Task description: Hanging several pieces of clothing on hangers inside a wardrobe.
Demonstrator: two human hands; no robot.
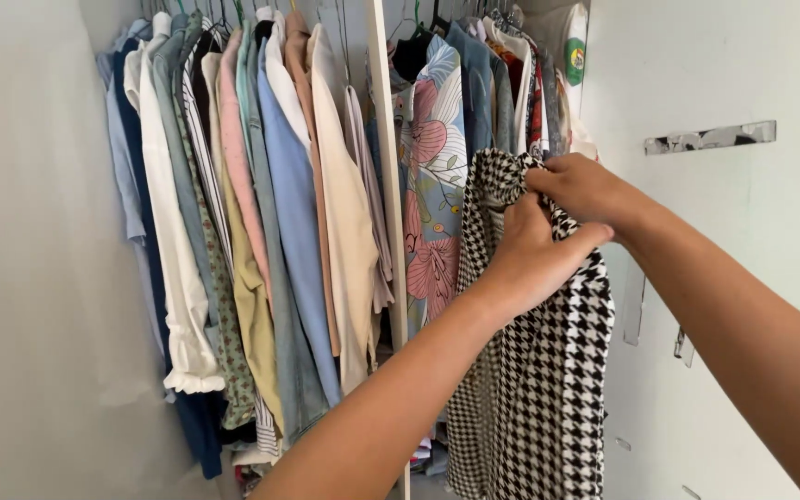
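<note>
At the top of a black-and-white houndstooth garment, seen from the head camera, both hands meet and clamp the cloth between them. Left hand has its grip closed over the bunched upper edge, thumb pointing right across the fabric, forearm rising from the lower middle of the frame. Right hand sits just above and behind it, touching it, fingers curled tight into the same fold, its arm coming in from the lower right corner. Below the grip the houndstooth garment hangs straight down in long folds, past the bottom edge of the view. Just left of the grip hangs a floral shirt with pink blooms on pale blue, and beside that stands a pale vertical wardrobe divider. Farther left of the grip a packed row of hanging shirts includes a light blue shirt, a cream shirt and a white shirt. Right of the grip is a white wardrobe door carrying a metal bracket.
</note>
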